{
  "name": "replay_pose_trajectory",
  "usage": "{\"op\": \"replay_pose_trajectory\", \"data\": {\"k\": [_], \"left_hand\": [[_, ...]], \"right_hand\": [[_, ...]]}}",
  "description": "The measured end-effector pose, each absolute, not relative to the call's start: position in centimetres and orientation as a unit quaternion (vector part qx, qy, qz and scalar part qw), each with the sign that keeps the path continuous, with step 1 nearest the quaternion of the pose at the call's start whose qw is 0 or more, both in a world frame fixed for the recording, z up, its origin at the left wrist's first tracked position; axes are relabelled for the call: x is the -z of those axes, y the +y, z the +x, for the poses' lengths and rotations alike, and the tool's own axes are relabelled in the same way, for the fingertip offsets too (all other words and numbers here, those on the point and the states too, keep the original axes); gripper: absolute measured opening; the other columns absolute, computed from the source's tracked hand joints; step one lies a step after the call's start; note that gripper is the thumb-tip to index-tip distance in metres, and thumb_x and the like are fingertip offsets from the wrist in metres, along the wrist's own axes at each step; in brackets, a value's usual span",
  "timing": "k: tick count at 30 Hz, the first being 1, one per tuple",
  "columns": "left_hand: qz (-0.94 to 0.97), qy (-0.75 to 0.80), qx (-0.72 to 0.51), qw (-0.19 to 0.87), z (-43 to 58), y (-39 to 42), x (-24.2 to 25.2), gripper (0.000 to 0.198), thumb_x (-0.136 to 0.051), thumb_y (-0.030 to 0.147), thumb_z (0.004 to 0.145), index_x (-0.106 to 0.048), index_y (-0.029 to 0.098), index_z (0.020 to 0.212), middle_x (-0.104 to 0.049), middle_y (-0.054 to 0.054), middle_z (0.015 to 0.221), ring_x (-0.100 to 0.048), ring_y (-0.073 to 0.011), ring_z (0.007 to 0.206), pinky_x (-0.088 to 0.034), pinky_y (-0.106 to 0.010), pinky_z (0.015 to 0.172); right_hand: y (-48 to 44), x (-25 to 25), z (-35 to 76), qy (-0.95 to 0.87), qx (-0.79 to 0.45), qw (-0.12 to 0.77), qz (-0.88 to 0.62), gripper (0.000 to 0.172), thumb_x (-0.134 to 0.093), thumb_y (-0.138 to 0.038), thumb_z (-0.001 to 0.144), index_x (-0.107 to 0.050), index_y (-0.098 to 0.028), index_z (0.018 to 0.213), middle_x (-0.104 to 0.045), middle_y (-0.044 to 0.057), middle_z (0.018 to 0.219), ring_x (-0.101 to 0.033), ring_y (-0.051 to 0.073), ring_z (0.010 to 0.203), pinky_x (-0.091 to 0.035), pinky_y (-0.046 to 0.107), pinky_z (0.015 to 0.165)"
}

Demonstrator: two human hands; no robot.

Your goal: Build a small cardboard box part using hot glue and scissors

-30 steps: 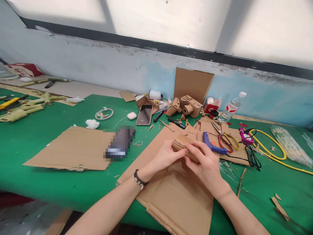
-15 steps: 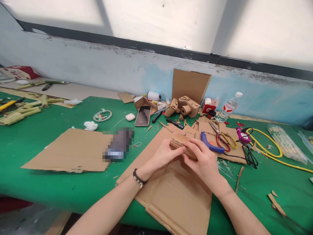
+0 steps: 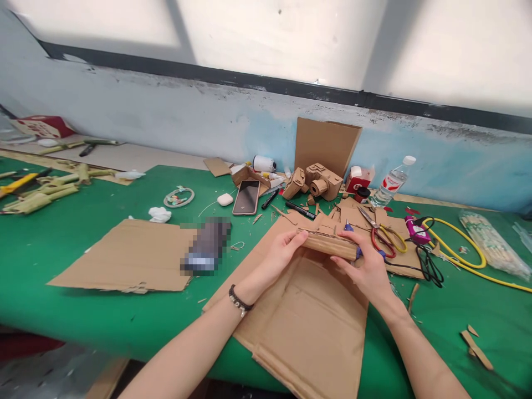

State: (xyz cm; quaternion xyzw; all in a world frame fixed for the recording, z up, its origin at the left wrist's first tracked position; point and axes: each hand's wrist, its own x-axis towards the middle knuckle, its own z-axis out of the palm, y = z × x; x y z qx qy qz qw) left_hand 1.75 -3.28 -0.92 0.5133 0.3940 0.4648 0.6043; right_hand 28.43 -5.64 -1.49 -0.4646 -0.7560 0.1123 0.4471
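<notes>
A small layered cardboard piece (image 3: 328, 244) is held up between my two hands, its corrugated edge showing. My left hand (image 3: 283, 256) pinches its left end with thumb and fingers. At the right end, my right hand (image 3: 366, 269) grips it with the fingers above and the thumb below. Under both hands lies a large cardboard sheet (image 3: 311, 327). The blue glue gun (image 3: 348, 226) is mostly hidden behind my right hand. Scissors with red and yellow handles (image 3: 384, 238) lie just to the right.
A cardboard camera model (image 3: 323, 182) stands at the back near a water bottle (image 3: 393, 183). Phone (image 3: 246, 197), black marker (image 3: 300, 210) and scraps lie before it. Another cardboard sheet (image 3: 124, 255) is at left; a yellow cable (image 3: 457, 260) curves at right.
My hands have moved apart to the two ends of the cardboard piece, which is turned so its long side shows. My right hand now covers most of the glue gun.
</notes>
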Motion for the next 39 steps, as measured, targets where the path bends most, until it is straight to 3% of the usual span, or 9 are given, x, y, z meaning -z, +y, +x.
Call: {"op": "replay_pose_trajectory", "data": {"k": [3, 6, 9, 12, 20, 27, 33, 39], "left_hand": [[0.519, 0.437, -0.532, 0.507, 1.7, -3.2, 1.0, 0.057, -0.072, 0.076, 0.102, -0.075, 0.019, 0.105, -0.081, -0.008, 0.113, -0.072, -0.0273, 0.112, -0.056, -0.038, 0.106], [0.527, 0.455, -0.595, 0.401, 1.8, -3.5, 0.9, 0.049, -0.072, 0.071, 0.106, -0.070, 0.023, 0.117, -0.075, -0.008, 0.129, -0.069, -0.0245, 0.122, -0.053, -0.036, 0.113], [0.574, 0.411, -0.564, 0.429, 2.1, -4.1, 0.5, 0.050, -0.065, 0.069, 0.111, -0.071, 0.026, 0.135, -0.071, -0.011, 0.151, -0.065, -0.0275, 0.144, -0.048, -0.039, 0.123], [0.591, 0.365, -0.524, 0.494, 2.3, -4.5, 0.5, 0.046, -0.064, 0.068, 0.111, -0.074, 0.026, 0.126, -0.072, -0.012, 0.157, -0.064, -0.0304, 0.150, -0.051, -0.040, 0.122], [0.582, 0.339, -0.544, 0.500, 2.5, -4.4, 0.8, 0.037, -0.065, 0.060, 0.114, -0.073, 0.025, 0.116, -0.077, -0.012, 0.147, -0.066, -0.0291, 0.148, -0.051, -0.041, 0.123], [0.590, 0.361, -0.546, 0.474, 2.6, -4.6, 0.7, 0.047, -0.063, 0.069, 0.112, -0.075, 0.024, 0.119, -0.080, -0.011, 0.135, -0.070, -0.0293, 0.137, -0.052, -0.040, 0.120], [0.584, 0.372, -0.544, 0.474, 2.7, -4.8, 0.7, 0.049, -0.062, 0.071, 0.112, -0.076, 0.024, 0.119, -0.080, -0.010, 0.131, -0.071, -0.0281, 0.132, -0.053, -0.038, 0.116], [0.583, 0.374, -0.548, 0.470, 2.8, -4.9, 0.6, 0.048, -0.064, 0.070, 0.111, -0.076, 0.024, 0.118, -0.080, -0.010, 0.131, -0.071, -0.0278, 0.131, -0.053, -0.037, 0.117]], "right_hand": [[-5.6, 1.9, 28.4, -0.748, -0.107, 0.468, -0.458, 0.047, -0.087, -0.053, 0.102, -0.073, -0.028, 0.139, -0.086, 0.010, 0.137, -0.086, 0.032, 0.122, -0.070, 0.048, 0.109], [-5.6, 2.1, 28.2, -0.756, -0.102, 0.474, -0.439, 0.045, -0.088, -0.048, 0.102, -0.073, -0.027, 0.140, -0.086, 0.010, 0.137, -0.086, 0.031, 0.122, -0.071, 0.047, 0.109], [-5.9, 2.1, 28.0, -0.768, -0.104, 0.470, -0.422, 0.045, -0.089, -0.043, 0.102, -0.073, -0.028, 0.141, -0.086, 0.010, 0.138, -0.085, 0.030, 0.123, -0.071, 0.047, 0.110], [-6.0, 2.1, 28.0, -0.775, -0.107, 0.471, -0.407, 0.045, -0.090, -0.039, 0.102, -0.073, -0.028, 0.141, -0.085, 0.010, 0.138, -0.085, 0.031, 0.124, -0.071, 0.048, 0.111], [-5.9, 2.4, 28.0, -0.777, -0.098, 0.487, -0.386, 0.045, -0.092, -0.038, 0.100, -0.069, -0.028, 0.138, -0.086, 0.010, 0.135, -0.087, 0.031, 0.120, -0.074, 0.048, 0.105], [-5.8, 2.3, 28.3, -0.781, -0.060, 0.501, -0.368, 0.055, -0.096, -0.034, 0.095, -0.067, -0.030, 0.141, -0.087, 0.010, 0.135, -0.088, 0.032, 0.119, -0.077, 0.050, 0.099], [-5.8, 2.1, 28.4, -0.797, -0.052, 0.496, -0.340, 0.062, -0.093, -0.030, 0.098, -0.067, -0.034, 0.154, -0.085, 0.011, 0.140, -0.086, 0.035, 0.124, -0.076, 0.055, 0.102], [-5.8, 1.6, 28.3, -0.816, -0.070, 0.465, -0.337, 0.054, -0.092, -0.031, 0.100, -0.071, -0.029, 0.150, -0.085, 0.013, 0.139, -0.086, 0.032, 0.125, -0.075, 0.050, 0.106]]}}
